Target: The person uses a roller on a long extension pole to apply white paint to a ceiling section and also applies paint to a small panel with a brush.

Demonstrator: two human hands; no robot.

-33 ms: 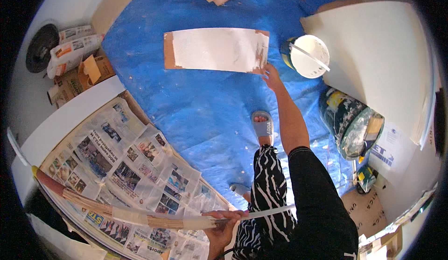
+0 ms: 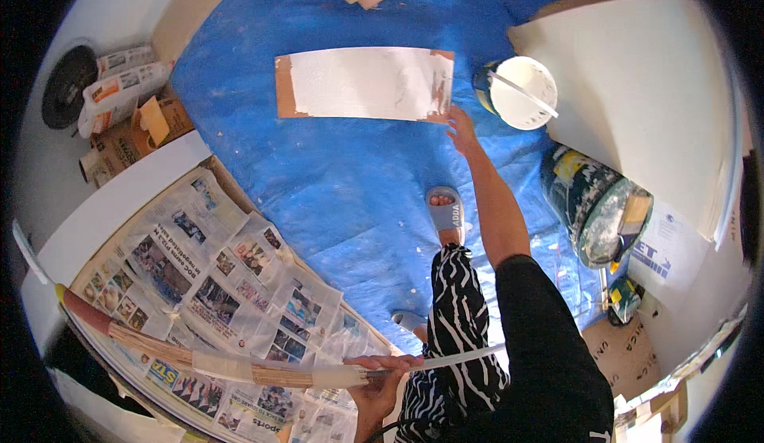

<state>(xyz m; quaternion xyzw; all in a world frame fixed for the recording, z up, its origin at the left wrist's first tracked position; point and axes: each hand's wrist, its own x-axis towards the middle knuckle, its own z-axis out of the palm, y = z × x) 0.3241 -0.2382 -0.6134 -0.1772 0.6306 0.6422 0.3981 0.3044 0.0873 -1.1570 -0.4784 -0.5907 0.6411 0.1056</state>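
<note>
My left hand [image 2: 380,387] is closed round a long pole-like strip [image 2: 223,365], with wood-coloured and whitish wrapped stretches and a reddish far-left part. The strip crosses the lower left; a narrow pale length extends rightward past the hand. My right hand [image 2: 459,131] reaches out to the lower right corner of a rectangular board [image 2: 362,83]. Its fingers are slightly bent and apart at that corner. White coating covers most of the board; brown shows at both ends. Right of the board stands a bucket [image 2: 509,113] with white inside and a pale stick [image 2: 524,93] across it.
Blue sheeting [image 2: 334,169] covers the floor. Newspaper [image 2: 215,276] lies over a surface at left. A stained dark bucket [image 2: 593,204] stands at right beside large pale panels [image 2: 645,101]. Bags [image 2: 123,93] and a cardboard box [image 2: 127,145] sit at far left.
The board and bucket sit slightly further left and up in view. Both hands keep nearly the same pose.
</note>
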